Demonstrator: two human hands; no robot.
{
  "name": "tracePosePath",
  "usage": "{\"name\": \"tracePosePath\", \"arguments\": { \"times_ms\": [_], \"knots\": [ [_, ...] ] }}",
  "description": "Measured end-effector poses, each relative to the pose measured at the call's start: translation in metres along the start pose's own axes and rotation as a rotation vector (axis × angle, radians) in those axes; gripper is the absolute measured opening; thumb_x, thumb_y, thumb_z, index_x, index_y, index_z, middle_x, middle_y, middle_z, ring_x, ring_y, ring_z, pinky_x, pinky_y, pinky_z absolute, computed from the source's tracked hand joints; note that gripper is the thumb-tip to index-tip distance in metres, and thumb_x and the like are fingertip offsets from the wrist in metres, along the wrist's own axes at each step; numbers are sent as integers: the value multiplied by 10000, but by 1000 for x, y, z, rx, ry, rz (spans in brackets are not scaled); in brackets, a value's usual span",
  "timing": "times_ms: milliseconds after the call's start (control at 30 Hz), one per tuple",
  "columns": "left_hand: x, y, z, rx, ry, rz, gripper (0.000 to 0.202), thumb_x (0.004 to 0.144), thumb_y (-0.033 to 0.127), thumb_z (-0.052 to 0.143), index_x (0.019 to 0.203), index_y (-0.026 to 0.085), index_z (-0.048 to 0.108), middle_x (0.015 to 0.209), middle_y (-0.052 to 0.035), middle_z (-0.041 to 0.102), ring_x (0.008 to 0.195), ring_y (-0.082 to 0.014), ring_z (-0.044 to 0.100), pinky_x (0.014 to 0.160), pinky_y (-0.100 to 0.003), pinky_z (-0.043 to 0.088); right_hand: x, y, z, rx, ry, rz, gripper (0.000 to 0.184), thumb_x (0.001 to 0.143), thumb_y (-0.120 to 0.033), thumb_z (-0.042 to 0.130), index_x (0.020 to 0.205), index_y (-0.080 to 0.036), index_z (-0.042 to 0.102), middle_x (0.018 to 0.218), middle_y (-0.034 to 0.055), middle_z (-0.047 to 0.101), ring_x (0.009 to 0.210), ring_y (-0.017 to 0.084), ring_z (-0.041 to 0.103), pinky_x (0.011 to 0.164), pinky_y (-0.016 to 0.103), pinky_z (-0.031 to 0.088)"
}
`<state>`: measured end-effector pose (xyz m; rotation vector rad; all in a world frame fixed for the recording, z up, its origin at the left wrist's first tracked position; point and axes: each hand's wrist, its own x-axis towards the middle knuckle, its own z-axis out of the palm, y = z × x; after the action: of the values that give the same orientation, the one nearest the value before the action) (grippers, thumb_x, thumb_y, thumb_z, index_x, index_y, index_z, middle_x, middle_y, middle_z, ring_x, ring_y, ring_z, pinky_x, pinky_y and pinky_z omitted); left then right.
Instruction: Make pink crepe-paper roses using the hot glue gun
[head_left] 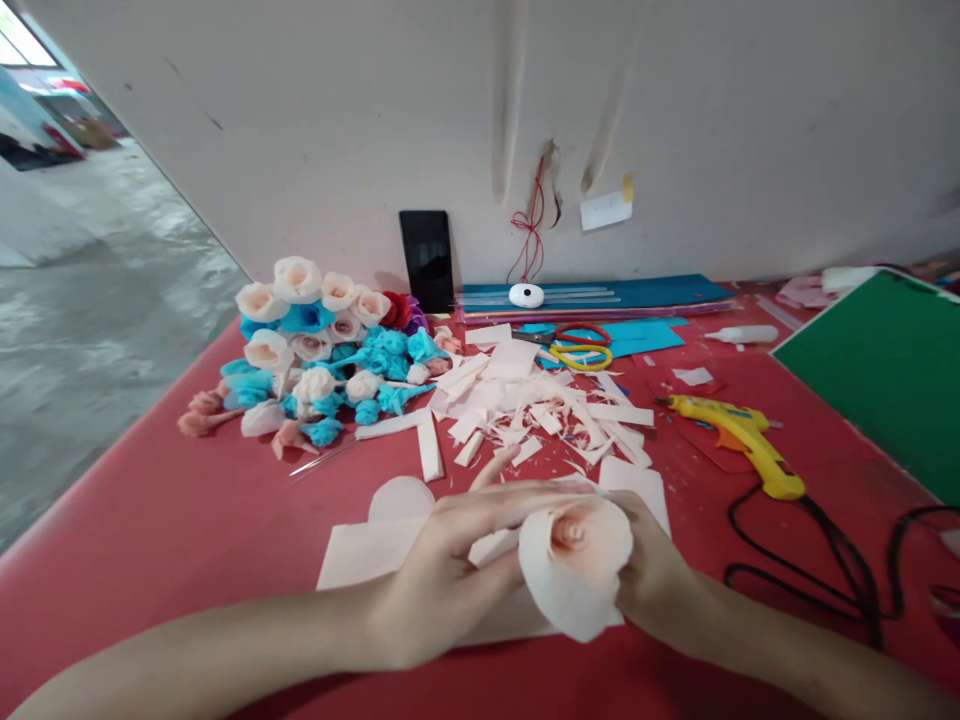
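A pale peach crepe-paper rose (576, 572) with a curled centre faces up between my two hands, one broad petal drooping at its lower edge. My left hand (442, 575) has its thumb at the rose's left edge and its fingers reaching behind it, one fingertip lifted. My right hand (660, 560) closes on the rose from the right; the flower hides most of its fingers. Beneath the hands lie pale paper sheets (360, 552), with a rounded paper piece (403, 498) at the back. Paper offcuts (540, 405) are heaped beyond.
Finished white, blue and peach paper flowers (298, 280) cluster at left. Red- and yellow-handled scissors (581, 345) lie behind the offcuts. At right are a yellow glue gun (750, 445) with a black cord and a green board (885, 370). A black phone (428, 260) leans against the wall.
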<state>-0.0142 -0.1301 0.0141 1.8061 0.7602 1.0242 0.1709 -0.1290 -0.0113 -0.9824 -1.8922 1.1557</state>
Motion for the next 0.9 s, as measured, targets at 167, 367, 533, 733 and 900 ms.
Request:
{"name": "tracePosePath", "arguments": {
  "times_ms": [167, 367, 533, 733, 900],
  "knots": [
    [2, 10, -4, 42, 45, -92, 263, 769, 167, 570, 1008, 258, 630, 968, -27, 691, 836, -197, 646, 764, -306, 516, 8, -6, 2, 55, -4, 43, 173, 775, -314, 543, 887, -222, 637, 767, 29, 635, 622, 133, 603, 505, 200, 494],
    [0, 8, -6, -49, 281, -158, 109, 720, 278, 636, 791, 195, 635, 678, -3, 662, 527, -117, 579, 504, -203, 505, 19, -13, 0, 24, 6, 195, 223, 743, -366, 578, 852, -187, 654, 681, 15, 625, 490, 94, 528, 444, 189, 438],
    [-5, 1, -6, 3, 329, -191, 75, 720, 228, 634, 784, 202, 605, 692, 4, 641, 540, -104, 559, 496, -184, 486, 20, -13, 3, 199, -40, 323, 294, 740, -400, 576, 897, -161, 646, 645, 20, 606, 464, 84, 516, 440, 185, 443],
    [-12, -6, -5, 5, 377, -205, 155, 694, 152, 647, 818, 211, 574, 743, 4, 644, 587, -114, 579, 537, -194, 507, 17, -13, 4, 234, -47, 326, 306, 757, -426, 571, 802, -127, 620, 543, -5, 551, 473, 83, 527, 486, 186, 460],
    [-16, -10, -5, -38, 376, -223, 200, 692, 110, 644, 837, 228, 570, 768, 18, 645, 605, -102, 585, 565, -180, 518, 16, -12, 3, 237, -65, 309, 302, 772, -427, 561, 811, -131, 610, 576, 8, 583, 501, 90, 548, 507, 193, 471]
  ]
}}
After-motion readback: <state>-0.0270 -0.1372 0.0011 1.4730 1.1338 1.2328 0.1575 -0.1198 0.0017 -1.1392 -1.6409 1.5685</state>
